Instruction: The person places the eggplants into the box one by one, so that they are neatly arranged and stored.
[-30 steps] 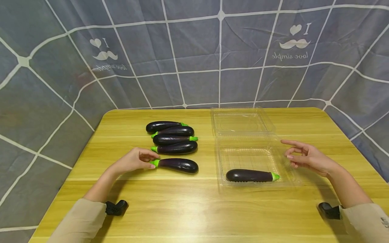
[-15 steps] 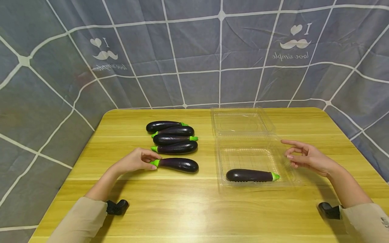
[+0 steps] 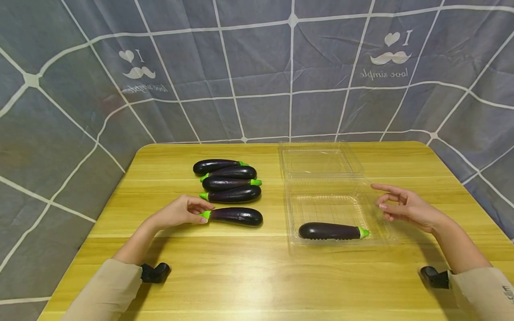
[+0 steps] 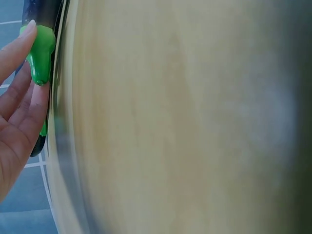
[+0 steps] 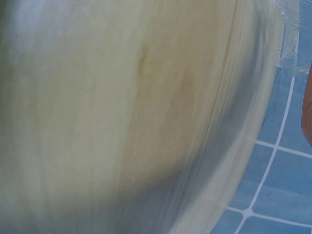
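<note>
My left hand (image 3: 178, 213) pinches the green stem end of a dark purple eggplant (image 3: 238, 216), thumb on the near side and fingers on the far side. The left wrist view shows its green cap (image 4: 42, 46) between thumb and fingers. The eggplant lies roughly level, its fat end to the right; whether it touches the table I cannot tell. My right hand (image 3: 407, 210) is at the right side of a clear plastic clamshell box (image 3: 290, 214), index finger extended, the others loosely bent, holding nothing. Contact with the box is unclear. Inside its near edge lies another eggplant (image 3: 329, 231), stem rightward.
Several eggplants (image 3: 233, 194) lie stacked closely behind the left hand, stems alternating sides. The box's lid (image 3: 321, 154) is folded back, flat on the wooden table (image 3: 249, 276). A grey curtain (image 3: 261, 116) with white lines hangs behind the table.
The left fingers have come together on the stem, and the eggplant has shifted very slightly away from me. The right hand and the box stay put.
</note>
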`<state>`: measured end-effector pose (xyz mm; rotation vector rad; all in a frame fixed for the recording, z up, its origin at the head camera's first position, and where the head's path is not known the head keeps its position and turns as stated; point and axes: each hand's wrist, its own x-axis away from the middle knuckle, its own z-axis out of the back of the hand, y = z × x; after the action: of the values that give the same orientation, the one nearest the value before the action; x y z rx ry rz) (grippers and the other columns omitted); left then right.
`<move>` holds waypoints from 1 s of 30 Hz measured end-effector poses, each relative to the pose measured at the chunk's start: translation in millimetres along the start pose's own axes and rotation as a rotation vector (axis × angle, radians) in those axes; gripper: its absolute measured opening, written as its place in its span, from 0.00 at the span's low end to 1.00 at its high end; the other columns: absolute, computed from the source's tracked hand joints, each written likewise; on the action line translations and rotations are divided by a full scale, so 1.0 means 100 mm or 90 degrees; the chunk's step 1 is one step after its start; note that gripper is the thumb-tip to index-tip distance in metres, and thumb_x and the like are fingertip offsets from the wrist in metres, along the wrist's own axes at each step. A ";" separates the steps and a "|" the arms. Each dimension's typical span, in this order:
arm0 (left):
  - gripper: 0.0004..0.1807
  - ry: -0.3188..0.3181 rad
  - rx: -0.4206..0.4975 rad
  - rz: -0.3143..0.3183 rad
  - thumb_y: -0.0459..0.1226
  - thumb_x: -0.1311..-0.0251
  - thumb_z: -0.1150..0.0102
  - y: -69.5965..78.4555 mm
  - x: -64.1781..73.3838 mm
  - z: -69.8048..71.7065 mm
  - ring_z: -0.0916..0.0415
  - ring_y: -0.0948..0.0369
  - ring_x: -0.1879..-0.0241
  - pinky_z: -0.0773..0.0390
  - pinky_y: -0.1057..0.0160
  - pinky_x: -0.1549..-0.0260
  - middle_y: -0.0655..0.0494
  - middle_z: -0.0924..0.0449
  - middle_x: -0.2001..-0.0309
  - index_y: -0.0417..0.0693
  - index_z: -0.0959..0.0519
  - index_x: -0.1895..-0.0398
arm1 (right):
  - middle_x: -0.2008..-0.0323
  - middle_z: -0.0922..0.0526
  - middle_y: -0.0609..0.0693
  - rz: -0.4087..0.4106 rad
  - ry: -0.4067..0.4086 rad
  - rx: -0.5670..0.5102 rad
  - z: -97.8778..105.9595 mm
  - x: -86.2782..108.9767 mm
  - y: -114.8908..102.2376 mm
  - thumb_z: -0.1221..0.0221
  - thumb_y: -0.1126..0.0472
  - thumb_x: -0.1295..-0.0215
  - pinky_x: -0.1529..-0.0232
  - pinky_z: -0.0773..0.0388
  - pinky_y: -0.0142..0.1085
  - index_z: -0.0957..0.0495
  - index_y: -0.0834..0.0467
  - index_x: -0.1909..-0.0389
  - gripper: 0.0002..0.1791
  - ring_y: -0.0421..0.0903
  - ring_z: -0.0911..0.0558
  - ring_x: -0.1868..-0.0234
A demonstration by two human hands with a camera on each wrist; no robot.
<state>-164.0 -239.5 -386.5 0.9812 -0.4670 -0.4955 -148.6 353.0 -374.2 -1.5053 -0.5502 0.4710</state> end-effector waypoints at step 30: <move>0.20 0.036 -0.012 0.019 0.38 0.46 0.34 0.11 0.04 -0.03 0.23 0.54 0.54 0.22 0.63 0.58 0.46 0.22 0.51 0.40 0.21 0.50 | 0.59 0.23 0.51 0.003 -0.005 0.001 0.01 0.00 0.04 0.56 0.76 0.32 0.71 0.23 0.33 0.45 0.58 0.31 0.30 0.39 0.23 0.70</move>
<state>-157.6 -234.7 -377.7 0.9662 -0.4246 -0.4437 -148.4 353.8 -377.9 -1.5043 -0.5521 0.4809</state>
